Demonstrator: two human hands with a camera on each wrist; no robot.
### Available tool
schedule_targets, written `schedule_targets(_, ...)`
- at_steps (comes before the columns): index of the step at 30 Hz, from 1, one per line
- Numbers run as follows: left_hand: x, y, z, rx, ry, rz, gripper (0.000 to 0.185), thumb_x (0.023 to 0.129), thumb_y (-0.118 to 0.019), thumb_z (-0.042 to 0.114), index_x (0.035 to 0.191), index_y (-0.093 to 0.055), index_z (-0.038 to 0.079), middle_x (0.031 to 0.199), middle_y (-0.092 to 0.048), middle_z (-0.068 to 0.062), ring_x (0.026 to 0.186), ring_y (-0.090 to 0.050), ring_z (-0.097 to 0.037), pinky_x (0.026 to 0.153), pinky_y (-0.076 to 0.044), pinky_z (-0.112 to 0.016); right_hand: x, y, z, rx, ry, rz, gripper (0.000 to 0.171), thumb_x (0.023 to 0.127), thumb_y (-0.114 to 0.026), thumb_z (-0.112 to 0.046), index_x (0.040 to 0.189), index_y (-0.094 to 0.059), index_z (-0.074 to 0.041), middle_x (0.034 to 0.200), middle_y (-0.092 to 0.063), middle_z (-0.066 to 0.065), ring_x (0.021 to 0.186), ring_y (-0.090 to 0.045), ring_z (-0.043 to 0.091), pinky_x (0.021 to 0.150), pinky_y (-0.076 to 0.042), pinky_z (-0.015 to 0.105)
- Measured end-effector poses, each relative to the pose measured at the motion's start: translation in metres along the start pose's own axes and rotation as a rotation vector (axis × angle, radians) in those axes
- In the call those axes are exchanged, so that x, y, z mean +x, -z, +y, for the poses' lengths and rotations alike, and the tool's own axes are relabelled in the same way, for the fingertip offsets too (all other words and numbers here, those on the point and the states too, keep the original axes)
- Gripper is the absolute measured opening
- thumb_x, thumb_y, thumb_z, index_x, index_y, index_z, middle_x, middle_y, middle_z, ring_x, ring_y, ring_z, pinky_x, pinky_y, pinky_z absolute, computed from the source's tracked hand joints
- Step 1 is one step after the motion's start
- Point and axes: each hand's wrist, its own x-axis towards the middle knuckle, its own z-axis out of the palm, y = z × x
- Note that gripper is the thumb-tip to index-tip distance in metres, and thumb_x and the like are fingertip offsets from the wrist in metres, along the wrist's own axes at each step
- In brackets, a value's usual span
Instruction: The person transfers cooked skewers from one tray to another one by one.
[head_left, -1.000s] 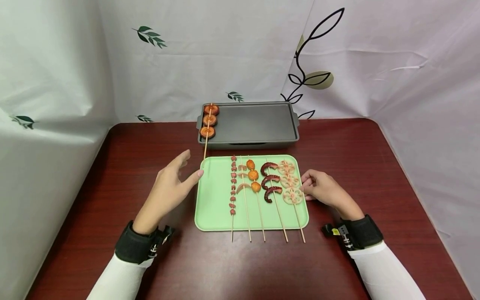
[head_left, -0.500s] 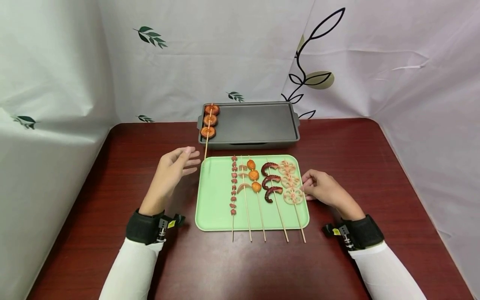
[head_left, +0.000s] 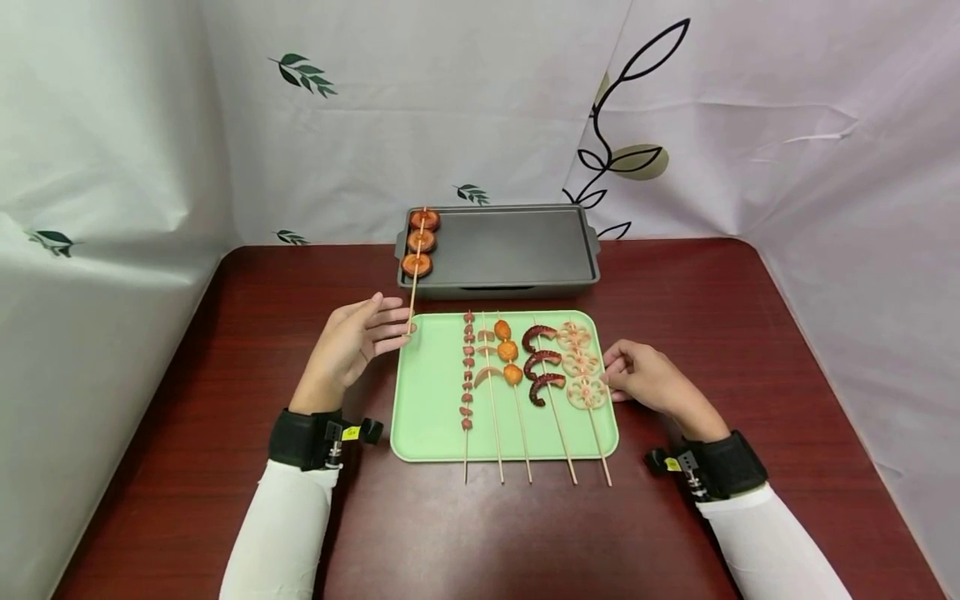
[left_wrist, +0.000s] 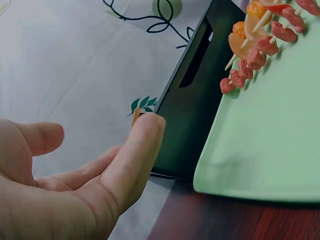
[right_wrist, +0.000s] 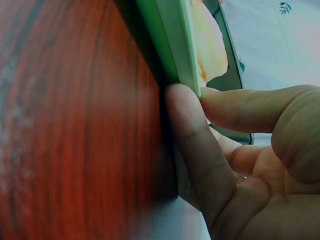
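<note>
My left hand has its fingers extended and the thumb apart. Its fingertips are at the lower stick end of a skewer of mushroom slices, whose slices lie on the grey grill pan. Whether they touch the stick I cannot tell; in the left wrist view the fingers mostly hide it. At the right rim of the light green tray, my right hand pinches the edge between thumb and fingers, as the right wrist view shows. Nearest to it on the tray is a lotus root skewer.
Also on the tray lie a tentacle skewer, an orange ball skewer, a skewer with thin curved slices and one of small red pieces. Their sticks overhang the tray's near edge. A white patterned cloth stands behind the dark red table.
My left hand first moved back from the stick end, its thumb lifting away, then came right so the extended fingers reach the stick. The right hand and tray have stayed put.
</note>
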Motion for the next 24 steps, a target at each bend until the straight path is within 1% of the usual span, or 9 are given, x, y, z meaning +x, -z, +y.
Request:
schedule_targets(3,0.004,-0.001,-0.002,-0.040,0.010,-0.004,0.055,0.111,-0.049,0.025,0.148,-0.042,-0.015,0.116,-0.073,-0.008,0.096,-0.076,-0.015,0.088,-0.064,-0.030,0.000,0.000,0.000,0.000,-0.001,-0.004,0.021,0.100,-0.057,-0.001,0.120,-0.057,0.008,0.095,-0.061,0.014,0.081,-0.068,0.019,0.070,-0.065,0.028)
schedule_targets(6,0.008,-0.003,-0.004,-0.056,0.012,-0.005,0.047,0.111,-0.048,0.013,0.147,-0.043,-0.016,0.109,-0.074,-0.005,0.091,-0.076,-0.014,0.085,-0.064,-0.027,0.000,0.000,0.000,0.001,-0.007,-0.005,0.021,0.100,-0.058,-0.001,0.120,-0.057,0.007,0.095,-0.061,0.014,0.081,-0.067,0.018,0.070,-0.064,0.028)
schedule_targets(9,0.011,-0.005,-0.006,-0.072,0.002,0.001,0.043,0.108,-0.052,0.006,0.145,-0.045,-0.016,0.102,-0.076,-0.004,0.087,-0.076,-0.014,0.083,-0.064,-0.025,0.000,0.000,0.000,0.002,-0.010,-0.003,0.021,0.100,-0.058,-0.001,0.119,-0.056,0.007,0.095,-0.060,0.013,0.081,-0.067,0.018,0.070,-0.064,0.028)
schedule_targets(13,0.016,-0.007,-0.010,-0.104,-0.012,0.006,0.044,0.104,-0.058,0.001,0.142,-0.047,-0.019,0.097,-0.077,-0.005,0.083,-0.076,-0.013,0.080,-0.065,-0.024,-0.001,0.000,0.001,0.002,-0.008,0.003,0.021,0.100,-0.058,-0.001,0.119,-0.057,0.007,0.096,-0.061,0.014,0.081,-0.068,0.019,0.070,-0.065,0.028)
schedule_targets(16,0.019,-0.006,-0.012,-0.112,-0.015,0.001,0.045,0.103,-0.059,0.001,0.141,-0.046,-0.021,0.094,-0.078,-0.005,0.080,-0.076,-0.013,0.078,-0.064,-0.023,-0.001,-0.001,0.001,0.006,-0.009,0.000,0.021,0.100,-0.058,-0.002,0.120,-0.057,0.007,0.097,-0.062,0.015,0.081,-0.068,0.019,0.070,-0.065,0.028)
schedule_targets(24,0.023,-0.007,-0.013,-0.089,-0.021,-0.009,0.042,0.101,-0.061,-0.003,0.138,-0.050,-0.020,0.093,-0.077,-0.005,0.078,-0.075,-0.012,0.074,-0.064,-0.020,-0.001,-0.001,0.001,-0.003,-0.008,-0.001,0.022,0.101,-0.057,-0.003,0.121,-0.057,0.006,0.099,-0.062,0.016,0.083,-0.068,0.020,0.071,-0.065,0.028)
